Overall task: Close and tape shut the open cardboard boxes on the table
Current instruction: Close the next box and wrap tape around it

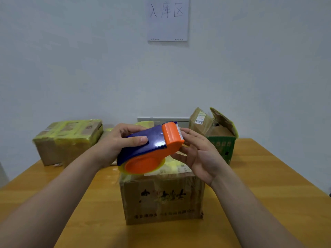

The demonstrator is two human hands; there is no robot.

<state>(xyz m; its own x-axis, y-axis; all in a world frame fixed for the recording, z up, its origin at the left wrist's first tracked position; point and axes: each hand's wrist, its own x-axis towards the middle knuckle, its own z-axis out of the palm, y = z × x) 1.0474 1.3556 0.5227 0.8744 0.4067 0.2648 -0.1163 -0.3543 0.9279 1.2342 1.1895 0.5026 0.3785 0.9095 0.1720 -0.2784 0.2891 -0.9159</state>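
Nearest, a closed brown box sat on the wooden table, yellow tape across its top. Above it the left hand gripped a blue-and-orange tape dispenser, while the right hand lay open, fingertips touching its toothed cutter end. Behind left stood a tape-wrapped box; behind right, a green box with flaps up.

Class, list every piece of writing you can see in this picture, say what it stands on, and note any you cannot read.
"入库区": handwritten on the paper sheet on the wall.
Near cardboard box: dark printed characters on its front, too blurred to read.
Open green box: label on its raised flap, too small to read.
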